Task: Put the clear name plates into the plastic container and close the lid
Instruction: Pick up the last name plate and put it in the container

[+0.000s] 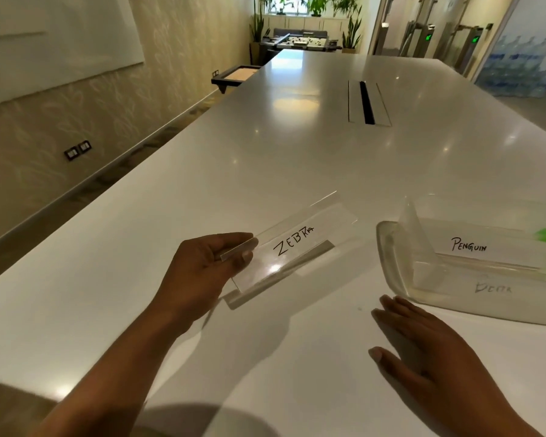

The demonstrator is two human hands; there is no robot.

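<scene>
L hand (202, 266) gripping ZEBRA plate (292, 247), R hand (429, 345) flat on table (265, 159)

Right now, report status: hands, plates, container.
Left hand grips ZEBRA plate by its end. Right hand flat on table, empty. Container open, holds PENGUIN plate. Nothing between ZEBRA plate and container.

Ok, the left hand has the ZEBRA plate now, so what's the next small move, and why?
Probably carry the ZEBRA plate to the right and lower it into the plastic container, next to the PENGUIN plate. The left hand already pinches its end, the container has no lid on, and the right hand lies flat on the table beside it, holding nothing.
</scene>
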